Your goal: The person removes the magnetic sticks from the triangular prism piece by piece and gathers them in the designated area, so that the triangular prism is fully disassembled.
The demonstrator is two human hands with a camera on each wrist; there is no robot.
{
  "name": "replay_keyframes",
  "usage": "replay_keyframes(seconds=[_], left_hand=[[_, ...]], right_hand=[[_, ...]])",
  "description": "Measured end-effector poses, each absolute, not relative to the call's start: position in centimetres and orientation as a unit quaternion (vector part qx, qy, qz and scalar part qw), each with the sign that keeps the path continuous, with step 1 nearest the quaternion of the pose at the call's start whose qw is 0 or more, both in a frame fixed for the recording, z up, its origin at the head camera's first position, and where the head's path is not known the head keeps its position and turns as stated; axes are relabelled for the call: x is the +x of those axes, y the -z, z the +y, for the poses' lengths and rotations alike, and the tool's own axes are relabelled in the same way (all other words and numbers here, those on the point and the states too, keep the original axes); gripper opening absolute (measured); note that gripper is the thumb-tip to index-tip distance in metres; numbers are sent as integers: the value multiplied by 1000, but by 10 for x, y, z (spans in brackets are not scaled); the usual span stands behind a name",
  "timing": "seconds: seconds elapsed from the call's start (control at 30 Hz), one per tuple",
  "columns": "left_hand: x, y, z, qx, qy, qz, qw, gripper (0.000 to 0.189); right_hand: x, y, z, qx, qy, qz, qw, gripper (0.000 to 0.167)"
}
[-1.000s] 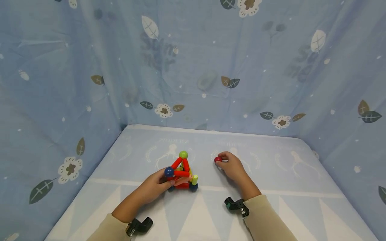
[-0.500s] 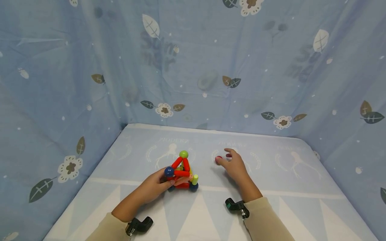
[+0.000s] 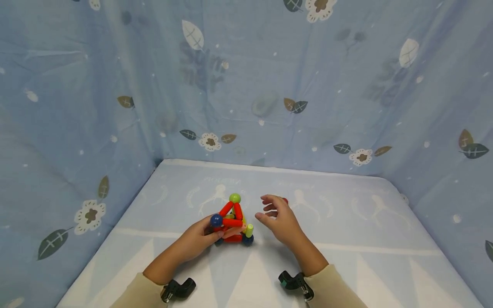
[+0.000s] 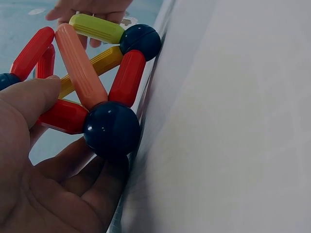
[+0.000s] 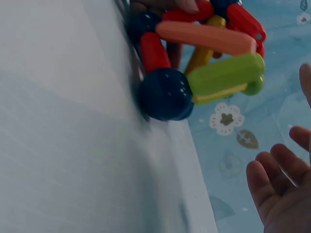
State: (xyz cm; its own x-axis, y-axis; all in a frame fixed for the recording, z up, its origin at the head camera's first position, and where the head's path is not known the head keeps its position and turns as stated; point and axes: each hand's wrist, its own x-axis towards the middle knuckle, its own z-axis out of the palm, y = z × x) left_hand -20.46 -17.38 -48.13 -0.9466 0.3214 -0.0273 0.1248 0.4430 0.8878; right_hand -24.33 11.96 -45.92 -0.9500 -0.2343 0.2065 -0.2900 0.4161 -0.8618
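Observation:
On the left of the head view, my left hand (image 3: 194,240) grips a frame of magnetic building sticks and balls (image 3: 233,222). A lime ball (image 3: 235,198) tops the frame, and dark blue balls sit at its lower corners. The left wrist view shows the thumb on a red stick and fingers beneath a dark blue ball (image 4: 112,128). A salmon stick (image 4: 80,65) slants up from that ball. To the right of the frame hovers my right hand (image 3: 283,220), fingers loosely bent and holding nothing. In the right wrist view a lime stick (image 5: 226,75) points toward it.
Behind the right hand a red ball (image 3: 285,200) rests on the table, mostly hidden by the hand. The pale patterned table cover (image 3: 369,222) reaches back to a blue floral curtain (image 3: 246,85), which hangs around the back and sides.
My right hand first pinched the red ball, then let it go on the table and moved left toward the frame. The left hand and the frame have stayed in place.

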Motion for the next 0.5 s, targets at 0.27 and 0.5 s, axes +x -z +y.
replay_keyframes(seconds=[0.27,0.5], left_hand=[[-209,484,-172,148,-522,834,103,47],[-207,484,-173,140,-507,845,99,41]], right_hand=[[-235,471,114,216,-518,-826,-58,66],[-232,483,109,213,-514,-824,-110,55]])
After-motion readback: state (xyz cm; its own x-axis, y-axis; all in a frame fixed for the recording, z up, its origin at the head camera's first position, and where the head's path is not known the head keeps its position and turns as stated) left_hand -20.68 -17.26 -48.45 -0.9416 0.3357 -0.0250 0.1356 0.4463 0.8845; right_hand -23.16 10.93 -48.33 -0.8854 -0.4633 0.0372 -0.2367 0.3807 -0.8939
